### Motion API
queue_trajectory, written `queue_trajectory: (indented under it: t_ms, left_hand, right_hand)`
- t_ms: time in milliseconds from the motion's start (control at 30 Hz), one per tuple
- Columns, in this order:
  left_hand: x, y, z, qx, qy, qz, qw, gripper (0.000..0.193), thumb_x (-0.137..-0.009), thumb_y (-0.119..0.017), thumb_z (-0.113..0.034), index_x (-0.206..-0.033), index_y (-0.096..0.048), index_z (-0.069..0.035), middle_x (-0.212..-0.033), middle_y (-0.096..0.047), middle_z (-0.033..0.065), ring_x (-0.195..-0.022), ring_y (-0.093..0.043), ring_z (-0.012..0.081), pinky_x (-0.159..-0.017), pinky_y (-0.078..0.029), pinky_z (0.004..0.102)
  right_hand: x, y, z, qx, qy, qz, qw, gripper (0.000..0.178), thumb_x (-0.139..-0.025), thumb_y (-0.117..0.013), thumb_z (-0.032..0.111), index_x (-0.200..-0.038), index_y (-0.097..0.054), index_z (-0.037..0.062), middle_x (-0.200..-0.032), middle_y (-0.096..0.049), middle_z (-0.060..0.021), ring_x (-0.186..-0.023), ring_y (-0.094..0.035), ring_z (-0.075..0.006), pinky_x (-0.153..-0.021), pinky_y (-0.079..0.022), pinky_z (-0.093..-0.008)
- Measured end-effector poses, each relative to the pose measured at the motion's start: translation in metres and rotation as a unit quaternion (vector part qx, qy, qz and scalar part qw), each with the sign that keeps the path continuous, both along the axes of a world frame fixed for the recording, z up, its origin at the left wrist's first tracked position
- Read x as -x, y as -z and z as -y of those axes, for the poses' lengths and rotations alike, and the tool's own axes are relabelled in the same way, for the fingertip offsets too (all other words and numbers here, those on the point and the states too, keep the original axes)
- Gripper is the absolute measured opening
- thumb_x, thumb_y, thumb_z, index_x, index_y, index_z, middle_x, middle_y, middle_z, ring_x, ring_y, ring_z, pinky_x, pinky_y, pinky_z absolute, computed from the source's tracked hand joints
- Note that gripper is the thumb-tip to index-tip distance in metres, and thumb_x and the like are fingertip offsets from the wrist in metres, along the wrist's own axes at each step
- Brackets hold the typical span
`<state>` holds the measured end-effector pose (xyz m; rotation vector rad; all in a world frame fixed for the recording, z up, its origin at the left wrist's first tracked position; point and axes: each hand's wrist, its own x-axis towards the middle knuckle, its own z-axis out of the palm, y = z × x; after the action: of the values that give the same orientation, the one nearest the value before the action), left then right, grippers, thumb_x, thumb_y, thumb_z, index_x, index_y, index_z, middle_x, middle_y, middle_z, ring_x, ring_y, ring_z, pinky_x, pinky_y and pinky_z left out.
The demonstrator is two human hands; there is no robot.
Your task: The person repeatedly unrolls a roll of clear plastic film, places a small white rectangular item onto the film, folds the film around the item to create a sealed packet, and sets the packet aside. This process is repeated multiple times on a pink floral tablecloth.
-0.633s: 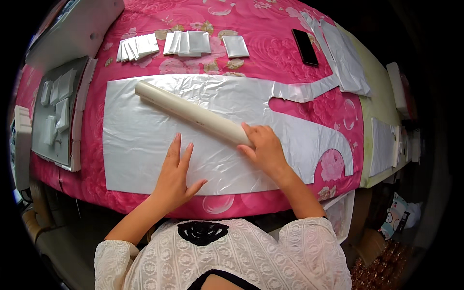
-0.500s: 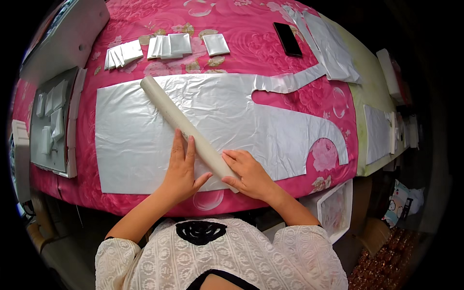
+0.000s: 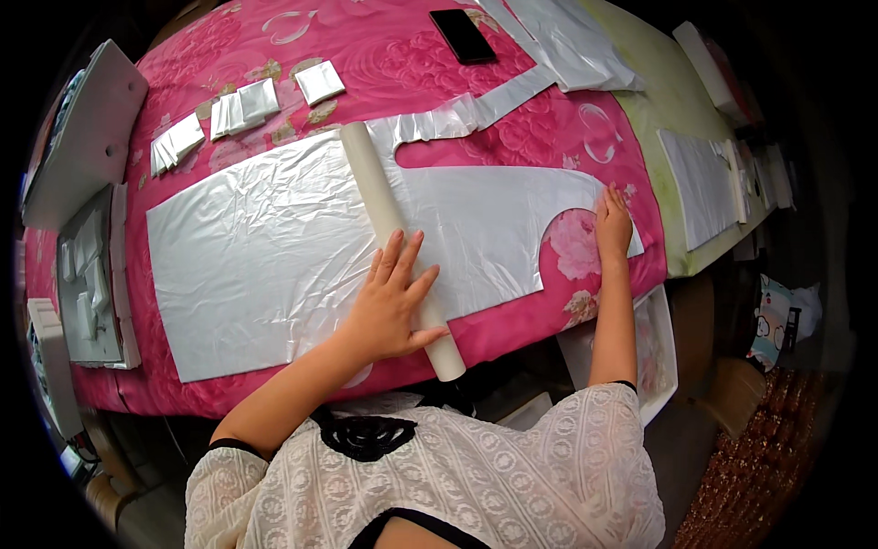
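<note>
A thin, shiny white plastic sheet (image 3: pixel 256 256), cut like an apron with a curved strap on its right, lies flat across the table. Over it rests a pale tube (image 3: pixel 369 178), running from the sheet's far edge to past the table's near edge. My left hand (image 3: pixel 391 306) lies on the tube's nearer half, fingers spread and not wrapped round it. At the sheet's right end, my right hand (image 3: pixel 613 229) rests flat on the curved strap, fingers stretched out beside the round cut-out.
Folded white plastic packets (image 3: pixel 242 108) lie in rows at the far left. A black phone (image 3: pixel 463 37) and another plastic sheet (image 3: pixel 581 50) sit at the back. White foam boxes (image 3: pixel 87 137) stand left; a white bin (image 3: pixel 654 357) is below the table's right edge.
The tube has moved right along the sheet and stands steeper. My right hand has left the tube for the strap at the right; my left hand stays on it. The view has shifted.
</note>
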<state>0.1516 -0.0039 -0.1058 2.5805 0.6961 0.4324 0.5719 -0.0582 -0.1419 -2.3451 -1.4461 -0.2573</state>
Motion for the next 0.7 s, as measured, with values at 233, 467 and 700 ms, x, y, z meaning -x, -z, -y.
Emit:
queue_trajectory:
  t_ms: [233,467,700]
  left_hand:
    - [-0.005,-0.002,0.001,0.017,0.001,0.000,1.000,0.070,-0.070,-0.064,-0.053,-0.119,-0.055,-0.003,-0.146,-0.021,0.0240,-0.136,-0.012,0.0454,-0.105,-0.021,0.0582]
    - [0.001,-0.010,0.000,0.039,-0.009,0.090,0.995,0.073,-0.074,-0.068,-0.040,-0.131,-0.043,-0.003,-0.144,-0.028,0.0214,-0.135,-0.023,0.0401,-0.106,-0.026,0.0503]
    - [0.033,-0.034,-0.020,0.744,-0.139,0.213,0.618,0.035,-0.089,-0.059,-0.018,-0.116,-0.053,0.003,-0.105,-0.061,0.0115,-0.090,-0.060,0.0147,-0.077,-0.049,0.0264]
  right_hand:
    - [0.014,-0.005,0.006,-0.105,0.047,0.004,0.993,0.012,-0.082,-0.060,0.014,-0.087,-0.063,0.0039,-0.090,-0.066,-0.0113,-0.082,-0.064,-0.0260,-0.072,-0.049,-0.0358]
    - [0.106,-0.060,-0.003,-0.166,-0.005,-0.268,0.949,0.009,-0.081,-0.065,0.008,-0.085,-0.058,0.0032,-0.074,-0.061,-0.0049,-0.066,-0.059,-0.0132,-0.060,-0.047,-0.0266]
    - [0.305,-0.079,-0.001,-0.012,-0.425,-0.347,0.836,0.023,-0.074,-0.070,0.009,-0.093,-0.060,0.0016,-0.085,-0.062,-0.0080,-0.073,-0.061,-0.0235,-0.066,-0.049,-0.0338]
